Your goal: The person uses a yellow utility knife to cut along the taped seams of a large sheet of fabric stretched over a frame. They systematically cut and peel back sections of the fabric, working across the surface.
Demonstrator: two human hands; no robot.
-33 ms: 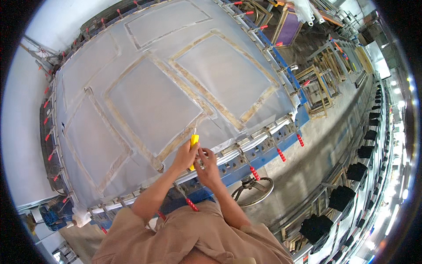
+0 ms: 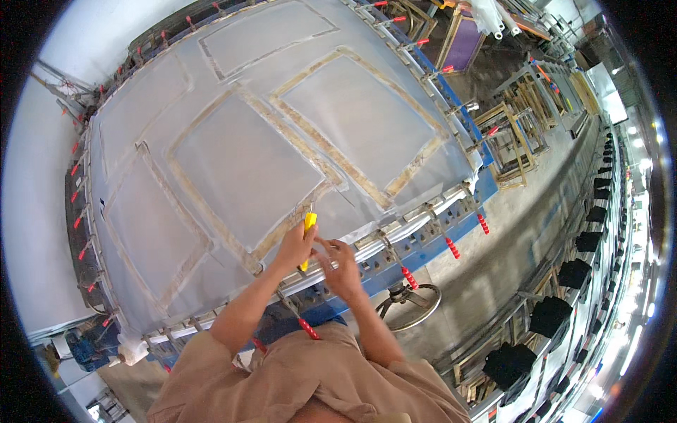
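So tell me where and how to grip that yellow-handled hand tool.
Probably best by the yellow handle, from the near left, as the left hand holds it. The handle is long and straight, its butt end on the near side; the thin metal tip points away over the grey sheet, so grip behind it.

on your left, a plain white wall (image 2: 44, 204) bends around the view. to your right, a grey concrete floor (image 2: 504, 225) stretches away, streaked with shadow and pale light. farther off you have stacked wooden frames (image 2: 523, 146), a wood-edged purple panel (image 2: 462, 46) and pale rolls (image 2: 492, 22). black pieces (image 2: 550, 317) line your right in a long row, beside bright lights (image 2: 645, 164).
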